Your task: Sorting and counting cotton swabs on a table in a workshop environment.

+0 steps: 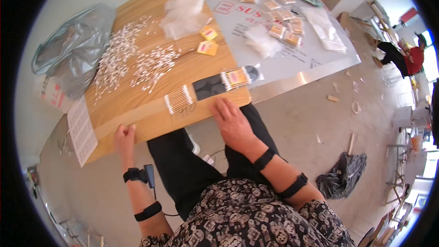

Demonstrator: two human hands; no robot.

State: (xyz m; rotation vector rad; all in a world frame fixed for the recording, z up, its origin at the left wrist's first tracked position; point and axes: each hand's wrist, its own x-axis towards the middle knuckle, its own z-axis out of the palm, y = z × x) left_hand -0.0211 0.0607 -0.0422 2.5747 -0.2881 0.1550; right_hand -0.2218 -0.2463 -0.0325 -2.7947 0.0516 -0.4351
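The right hand point(233, 123) rests by the table's near edge, fingers loosely extended and gripping nothing that shows; its fingertips lie just beside a dark flat strip point(208, 88). The left hand point(124, 139) is at the near edge farther left, fingers curled in toward the thumb; whether anything is pinched there I cannot tell.

Between the hands, nearer the right one, a tidy row of cotton swabs point(177, 99) lies on the wooden table point(151, 119), just left of the strip. A second swab row with a yellow card point(236, 77) sits on the strip's right part. Loose piles of swabs point(116, 57) spread at the far left.

Each swab should be almost weightless: a thin, fairly stiff stick that could snap if bent hard, with soft tips that would crush or fluff. The smooth sticks probably roll, so a loose row would fan apart under a one-sided push. The safest hold is likely a light squeeze from the row's left and right sides, along the bare sticks, clear of the cotton. The strip looks flat and thin, best taken by its long edges.
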